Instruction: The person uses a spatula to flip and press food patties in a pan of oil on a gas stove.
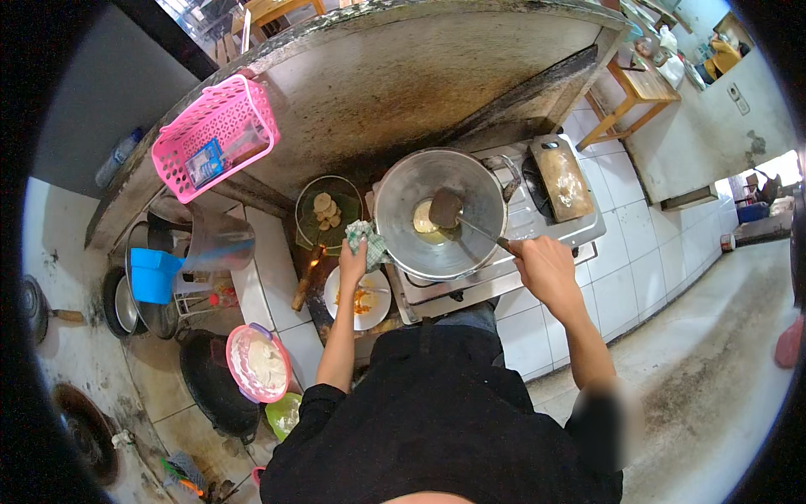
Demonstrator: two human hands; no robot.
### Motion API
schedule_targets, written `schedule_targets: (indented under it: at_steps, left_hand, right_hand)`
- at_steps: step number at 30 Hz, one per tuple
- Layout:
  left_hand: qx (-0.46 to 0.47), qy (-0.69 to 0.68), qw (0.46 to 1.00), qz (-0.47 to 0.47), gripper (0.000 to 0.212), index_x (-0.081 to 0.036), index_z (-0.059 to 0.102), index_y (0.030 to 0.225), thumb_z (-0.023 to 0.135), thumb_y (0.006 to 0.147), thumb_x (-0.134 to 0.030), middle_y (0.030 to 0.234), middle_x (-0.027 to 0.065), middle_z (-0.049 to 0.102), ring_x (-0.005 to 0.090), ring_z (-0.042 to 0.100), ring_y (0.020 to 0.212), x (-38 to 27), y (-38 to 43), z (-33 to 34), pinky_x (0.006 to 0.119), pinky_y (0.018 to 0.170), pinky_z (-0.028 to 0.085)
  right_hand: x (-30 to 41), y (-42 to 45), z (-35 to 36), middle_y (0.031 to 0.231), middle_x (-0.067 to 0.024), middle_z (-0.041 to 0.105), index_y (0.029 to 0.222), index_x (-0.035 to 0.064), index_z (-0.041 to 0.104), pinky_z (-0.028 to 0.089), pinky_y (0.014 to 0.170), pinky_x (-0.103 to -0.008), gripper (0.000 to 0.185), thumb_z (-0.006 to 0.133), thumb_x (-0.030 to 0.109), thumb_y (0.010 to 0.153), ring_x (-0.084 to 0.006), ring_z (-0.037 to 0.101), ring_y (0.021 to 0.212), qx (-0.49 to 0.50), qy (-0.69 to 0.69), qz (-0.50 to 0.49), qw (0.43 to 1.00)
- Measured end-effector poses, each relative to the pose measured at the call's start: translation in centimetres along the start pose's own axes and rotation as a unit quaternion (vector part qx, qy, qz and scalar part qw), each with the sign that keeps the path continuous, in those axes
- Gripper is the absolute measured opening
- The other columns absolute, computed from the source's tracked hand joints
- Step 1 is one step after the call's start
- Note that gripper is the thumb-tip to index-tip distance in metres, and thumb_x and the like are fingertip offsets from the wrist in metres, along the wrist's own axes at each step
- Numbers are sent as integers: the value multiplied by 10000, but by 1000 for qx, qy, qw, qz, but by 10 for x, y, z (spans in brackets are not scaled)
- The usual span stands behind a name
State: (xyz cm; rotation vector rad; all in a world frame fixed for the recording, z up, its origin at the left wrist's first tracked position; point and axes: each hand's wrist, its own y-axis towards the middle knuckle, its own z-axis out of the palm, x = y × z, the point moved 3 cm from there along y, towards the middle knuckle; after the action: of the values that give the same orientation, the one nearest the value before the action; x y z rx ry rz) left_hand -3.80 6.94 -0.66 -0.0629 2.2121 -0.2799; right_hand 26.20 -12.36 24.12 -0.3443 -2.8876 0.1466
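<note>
A large metal pot (pixel 403 201) stands on the gas stove (pixel 434 305), with a shallow layer of oil (pixel 436 238) at its bottom. My right hand (pixel 549 271) grips the handle of a metal spatula (pixel 446 209). The spatula's blade is inside the pot, beside a pale round fritter (pixel 423 217) and partly over it. In my left hand (pixel 354 261) is a bunched green-and-white checked cloth (pixel 368 242), held at the pot's left rim. Whether a pot handle lies under the cloth is hidden. Below that hand, a white plate (pixel 337 315) bears orange food and a spoon (pixel 376 290).
Left of the pot, round fritters (pixel 325 205) sit in a leaf-lined basket (pixel 299 223). Near it lies a wood stick (pixel 306 280), its tip glowing. A worn board (pixel 563 176) covers the right burner. Bowls (pixel 259 362), a wok (pixel 217 384) and a pink basket (pixel 208 116) are left.
</note>
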Motion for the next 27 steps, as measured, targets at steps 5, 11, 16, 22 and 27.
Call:
schedule_targets:
  at_steps: [5,11,16,22,27]
  left_hand:
    - [27,-13,1000,5,614,70,418,1204,537,815,-391,1131,267,522,374,493,1082,-7,-2,-2,374,898,379]
    - [-10,13,1000,5,648,72,400,1218,519,814,-422,1153,276,502,392,474,1096,25,7,3,384,916,364]
    - [37,9,999,-17,730,86,331,1273,520,815,-451,1247,273,425,362,413,1172,4,5,4,371,969,317]
    - [47,4,998,-34,759,83,295,1303,520,819,-457,1293,263,384,341,374,1214,3,4,1,366,990,295]
    - [19,3,1000,-13,735,92,335,1270,524,804,-444,1234,288,434,386,420,1161,18,8,4,387,964,328]
  right_hand:
    - [18,19,-11,640,-157,584,646,54,554,450,524,-416,53,550,73,695,-318,603,638,-7,-54,-81,995]
    - [69,48,-27,676,-107,619,670,106,605,470,568,-345,106,528,114,743,-247,629,680,22,-109,-184,977]
    - [84,83,-27,653,-109,609,651,87,598,457,545,-360,81,544,108,708,-260,618,636,6,-132,-256,958]
    - [100,96,-30,651,-105,620,634,91,615,467,563,-346,104,550,116,710,-257,630,662,21,-165,-267,949]
    - [74,91,-43,679,-117,619,661,85,619,475,560,-365,83,550,99,705,-271,629,667,-12,-146,-223,964]
